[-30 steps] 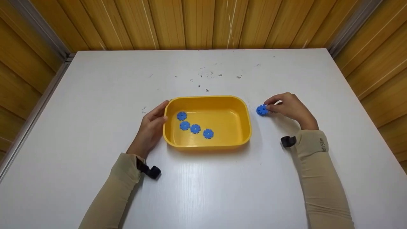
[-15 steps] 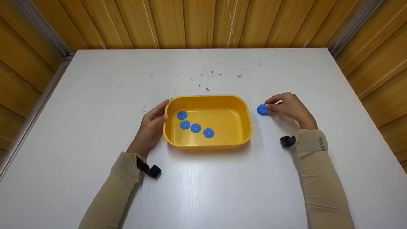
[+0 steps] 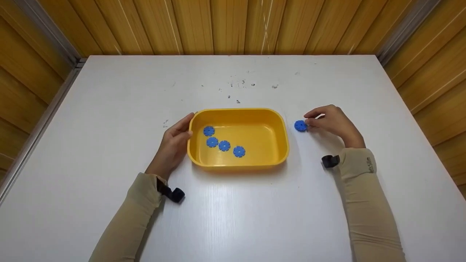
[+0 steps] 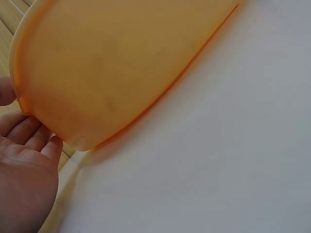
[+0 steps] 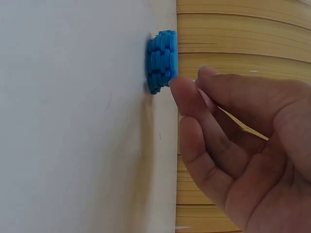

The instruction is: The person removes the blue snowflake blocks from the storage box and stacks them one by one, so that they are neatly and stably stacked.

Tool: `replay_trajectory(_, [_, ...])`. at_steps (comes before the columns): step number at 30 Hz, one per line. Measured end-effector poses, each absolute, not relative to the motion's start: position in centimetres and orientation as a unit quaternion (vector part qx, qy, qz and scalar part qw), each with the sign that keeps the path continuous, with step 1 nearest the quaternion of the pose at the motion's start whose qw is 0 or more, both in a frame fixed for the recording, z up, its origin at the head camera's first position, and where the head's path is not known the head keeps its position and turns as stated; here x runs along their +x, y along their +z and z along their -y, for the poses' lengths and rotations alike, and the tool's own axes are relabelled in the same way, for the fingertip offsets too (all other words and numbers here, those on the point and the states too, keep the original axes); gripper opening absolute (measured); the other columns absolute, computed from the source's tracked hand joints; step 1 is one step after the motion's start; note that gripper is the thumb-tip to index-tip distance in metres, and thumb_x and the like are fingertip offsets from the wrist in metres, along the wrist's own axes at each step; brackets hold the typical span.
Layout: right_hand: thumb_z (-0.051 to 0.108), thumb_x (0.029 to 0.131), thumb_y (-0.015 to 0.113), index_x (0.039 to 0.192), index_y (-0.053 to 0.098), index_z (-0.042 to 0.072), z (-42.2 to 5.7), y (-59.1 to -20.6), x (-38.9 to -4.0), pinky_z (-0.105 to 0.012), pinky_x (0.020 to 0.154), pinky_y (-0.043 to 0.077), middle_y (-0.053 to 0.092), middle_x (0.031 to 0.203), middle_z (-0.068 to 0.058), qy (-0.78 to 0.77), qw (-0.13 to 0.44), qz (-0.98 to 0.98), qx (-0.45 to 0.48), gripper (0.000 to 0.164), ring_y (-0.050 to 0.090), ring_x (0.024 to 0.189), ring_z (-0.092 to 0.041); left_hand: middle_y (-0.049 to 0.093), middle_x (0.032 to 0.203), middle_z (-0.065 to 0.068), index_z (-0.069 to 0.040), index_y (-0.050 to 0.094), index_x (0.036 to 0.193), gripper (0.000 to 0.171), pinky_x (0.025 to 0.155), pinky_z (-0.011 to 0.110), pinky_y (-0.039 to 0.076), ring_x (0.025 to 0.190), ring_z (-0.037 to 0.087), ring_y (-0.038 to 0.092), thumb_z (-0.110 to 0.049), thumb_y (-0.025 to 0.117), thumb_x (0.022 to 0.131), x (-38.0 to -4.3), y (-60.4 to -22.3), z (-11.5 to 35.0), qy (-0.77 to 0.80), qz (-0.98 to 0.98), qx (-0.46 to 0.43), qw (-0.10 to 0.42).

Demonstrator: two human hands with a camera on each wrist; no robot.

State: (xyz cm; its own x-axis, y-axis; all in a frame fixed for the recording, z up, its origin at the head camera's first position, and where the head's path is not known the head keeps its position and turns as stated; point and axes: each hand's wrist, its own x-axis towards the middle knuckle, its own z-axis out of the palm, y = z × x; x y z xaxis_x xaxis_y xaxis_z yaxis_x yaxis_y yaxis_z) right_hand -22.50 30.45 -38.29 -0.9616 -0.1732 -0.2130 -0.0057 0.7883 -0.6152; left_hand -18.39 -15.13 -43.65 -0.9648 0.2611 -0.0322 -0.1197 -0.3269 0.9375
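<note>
The left hand (image 3: 174, 143) holds the left end of a yellow plastic tub (image 3: 238, 167), thumb at the rim and fingers along its outer wall. In the left wrist view its fingers bend against the underside of the tub (image 4: 112, 73). Several blue notched building discs (image 3: 224, 146) lie flat inside the tub. Right of it, a small stack of blue notched discs (image 3: 300, 126) lies on the table. The right hand (image 3: 333, 122) is beside this stack, fingertips right at its edge. In the right wrist view nothing shows between thumb and fingers, near the stack (image 5: 163, 60).
The white table (image 3: 233, 225) has dark scuff marks behind the tub. Wood-patterned panels (image 3: 225, 27) stand behind the table and at both sides. Each sleeve carries a black wrist camera, such as the right one (image 3: 330, 161).
The disc at the right fingertips, tilted before, now lies level on the stack, and the fingers have eased off it. The left hand and tub have hardly moved.
</note>
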Motion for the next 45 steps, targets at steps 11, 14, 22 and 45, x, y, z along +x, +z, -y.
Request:
replay_trajectory(11, [0.022, 0.099, 0.064, 0.129, 0.069, 0.003, -28.5, -36.6, -22.4, -0.049, 0.106, 0.051, 0.068, 0.126, -0.022, -0.328, 0.125, -0.935, -0.041, 0.036, 0.062, 0.110, -0.033, 0.030, 0.169, 0.006, -0.003, 0.029, 0.160, 0.063, 0.125, 0.029, 0.032, 0.157, 0.019, 0.029, 0.005, 0.045, 0.100, -18.5, -43.7, 15.2, 0.807, -0.577, 0.060, 0.113])
replay_trajectory(14, [0.021, 0.100, 0.064, 0.129, 0.069, 0.002, -27.7, -35.7, -22.6, -0.049, 0.104, 0.053, 0.069, 0.123, -0.022, -0.321, 0.127, -0.937, -0.051, 0.036, 0.064, 0.108, -0.034, 0.030, 0.169, 0.006, -0.004, 0.029, 0.160, 0.063, 0.124, 0.029, 0.032, 0.156, 0.019, 0.029, 0.004, 0.046, 0.100, -18.5, -43.7, 15.1, 0.807, -0.576, 0.061, 0.114])
replay_trajectory(22, [0.019, 0.098, 0.067, 0.126, 0.071, 0.003, -25.4, -32.8, -22.6, -0.037, 0.094, 0.059, 0.073, 0.116, -0.020, -0.308, 0.102, -0.941, -0.098, 0.032, 0.068, 0.102, -0.032, 0.031, 0.169, 0.005, -0.004, 0.030, 0.160, 0.062, 0.124, 0.029, 0.032, 0.156, 0.017, 0.030, 0.004, 0.046, 0.100, -18.5, -43.7, 15.0, 0.811, -0.570, 0.060, 0.114])
replay_trajectory(45, [0.008, 0.092, 0.074, 0.124, 0.072, 0.003, -13.9, -31.2, -24.2, -0.040, 0.099, 0.059, 0.074, 0.123, -0.014, -0.257, 0.192, -0.909, -0.266, 0.032, 0.070, 0.110, -0.027, 0.030, 0.169, 0.005, -0.004, 0.029, 0.160, 0.063, 0.125, 0.029, 0.032, 0.157, 0.018, 0.028, 0.004, 0.046, 0.100, -18.8, -43.7, 15.0, 0.813, -0.568, 0.055, 0.117])
